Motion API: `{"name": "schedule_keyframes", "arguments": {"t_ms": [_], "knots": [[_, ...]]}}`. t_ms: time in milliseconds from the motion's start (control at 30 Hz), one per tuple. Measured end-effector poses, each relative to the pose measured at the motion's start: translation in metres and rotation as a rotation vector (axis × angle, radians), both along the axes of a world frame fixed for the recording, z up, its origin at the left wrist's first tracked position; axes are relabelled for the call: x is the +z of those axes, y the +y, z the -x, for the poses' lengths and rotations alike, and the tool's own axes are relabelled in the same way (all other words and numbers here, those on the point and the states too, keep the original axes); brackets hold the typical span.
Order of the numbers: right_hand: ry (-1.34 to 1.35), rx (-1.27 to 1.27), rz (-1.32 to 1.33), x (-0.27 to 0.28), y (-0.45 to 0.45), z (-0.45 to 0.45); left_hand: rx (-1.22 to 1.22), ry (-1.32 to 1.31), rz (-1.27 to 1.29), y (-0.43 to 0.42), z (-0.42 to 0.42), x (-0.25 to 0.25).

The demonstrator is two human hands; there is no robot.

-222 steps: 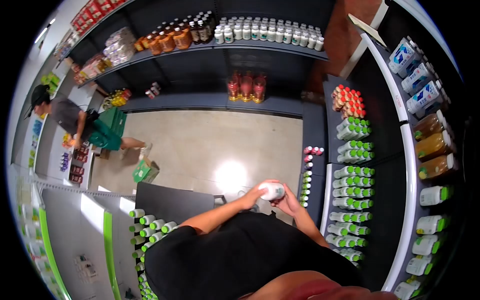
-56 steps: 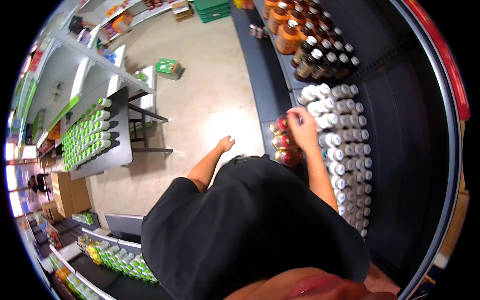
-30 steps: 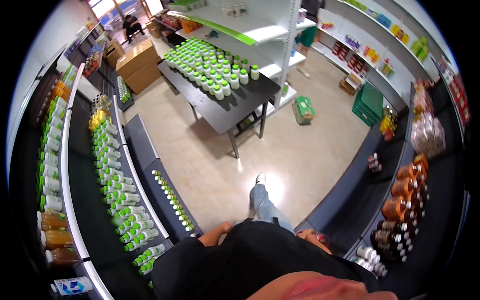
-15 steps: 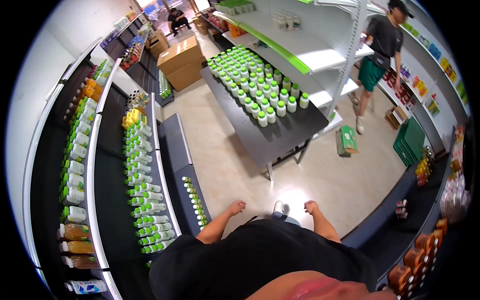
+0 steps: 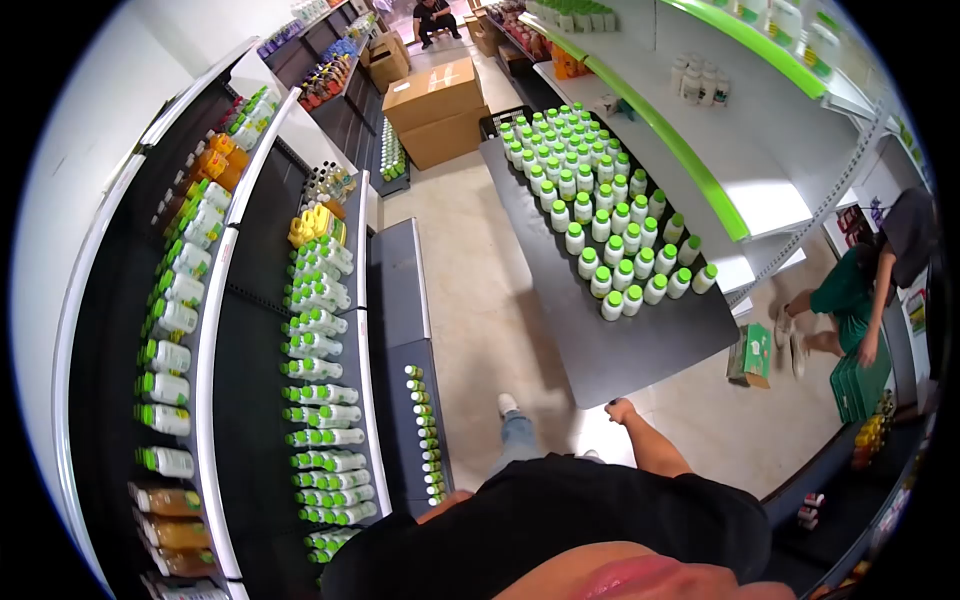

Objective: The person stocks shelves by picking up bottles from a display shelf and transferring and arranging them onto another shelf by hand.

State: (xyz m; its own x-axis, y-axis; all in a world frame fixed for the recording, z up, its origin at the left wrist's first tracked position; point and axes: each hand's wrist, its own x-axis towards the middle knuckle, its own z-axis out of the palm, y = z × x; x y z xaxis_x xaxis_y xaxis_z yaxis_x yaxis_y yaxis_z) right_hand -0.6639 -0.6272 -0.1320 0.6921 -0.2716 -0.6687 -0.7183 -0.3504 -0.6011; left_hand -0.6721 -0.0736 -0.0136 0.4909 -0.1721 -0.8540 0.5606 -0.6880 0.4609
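My right hand (image 5: 621,410) is beside the near edge of the dark table (image 5: 640,350), its fingers curled in; a small dark spot shows at the fingertips, and what they hold, if anything, I cannot make out. Low beside my body, close to the bottom shelf (image 5: 405,370), my left hand (image 5: 452,502) is partly visible, its fingers hidden. Many white bottles with green caps (image 5: 631,238) stand in rows on the table. Small green-capped bottles (image 5: 425,420) line the bottom shelf.
Shelves of green-capped bottles (image 5: 330,410) run along the left. Large cardboard boxes (image 5: 435,110) stand beyond the aisle. White shelving (image 5: 730,150) rises behind the table. At the right, a person (image 5: 860,290) bends near green crates (image 5: 860,385) and a green box (image 5: 750,355).
The view has turned and moved nearer the table. My right hand is now by its edge, and my left hand has dropped close to my body. The person at the right has bent down.
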Motion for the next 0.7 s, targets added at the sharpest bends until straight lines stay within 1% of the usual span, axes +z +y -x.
{"name": "schedule_keyframes", "arguments": {"t_ms": [33,67,100,167,233,267,300,333,367,400,433,467,500,567,600,667,700], "knots": [[0.022,0.101,0.104,-0.027,0.003,-0.007,0.011,0.008,-0.023,0.01,0.003,-0.001],[0.063,0.123,0.181,-0.014,0.008,-0.01,0.021,0.0,-0.039,0.018,-0.003,-0.001],[0.26,0.129,0.063,0.019,0.011,-0.019,0.029,-0.011,-0.047,0.024,-0.012,0.001],[0.4,-0.183,-0.079,0.047,0.028,-0.022,0.039,-0.037,-0.035,0.035,-0.045,-0.001],[0.453,-0.197,-0.256,0.073,0.039,-0.03,0.057,-0.065,-0.009,0.045,-0.094,-0.007],[0.448,-0.426,-0.4,0.086,0.043,-0.034,0.069,-0.08,0.014,0.05,-0.125,-0.01],[0.498,-0.642,-0.498,0.062,0.042,-0.039,0.078,-0.095,0.04,0.051,-0.157,-0.009],[0.614,-0.709,-0.536,-0.016,0.029,-0.029,0.104,-0.108,0.079,0.048,-0.191,-0.011],[0.731,-0.777,-0.568,-0.063,0.022,-0.027,0.152,-0.118,0.129,0.043,-0.228,-0.016],[0.695,-0.775,-0.49,-0.046,0.029,-0.035,0.21,-0.133,0.184,0.037,-0.263,-0.02],[0.661,-0.769,-0.411,0.004,0.041,-0.051,0.232,-0.128,0.213,0.029,-0.297,-0.025],[0.629,-0.761,-0.33,0.053,0.053,-0.066,0.107,-0.011,0.143,0.025,-0.335,-0.022],[0.621,-0.827,-0.26,0.066,0.061,-0.073,-0.035,0.058,0.18,0.021,-0.376,-0.035],[0.594,-0.954,-0.121,0.075,0.074,-0.086,-0.168,0.023,0.062,0.001,-0.447,-0.038],[0.654,-0.893,-0.186,0.104,0.077,-0.098,-0.229,0.003,0.006,-0.015,-0.485,-0.04],[0.668,-0.925,-0.187,0.106,0.081,-0.107,-0.124,-0.116,0.086,-0.055,-0.544,-0.032],[0.672,-0.955,-0.176,0.102,0.081,-0.108,-0.062,-0.16,0.167,-0.074,-0.567,-0.03]]}}
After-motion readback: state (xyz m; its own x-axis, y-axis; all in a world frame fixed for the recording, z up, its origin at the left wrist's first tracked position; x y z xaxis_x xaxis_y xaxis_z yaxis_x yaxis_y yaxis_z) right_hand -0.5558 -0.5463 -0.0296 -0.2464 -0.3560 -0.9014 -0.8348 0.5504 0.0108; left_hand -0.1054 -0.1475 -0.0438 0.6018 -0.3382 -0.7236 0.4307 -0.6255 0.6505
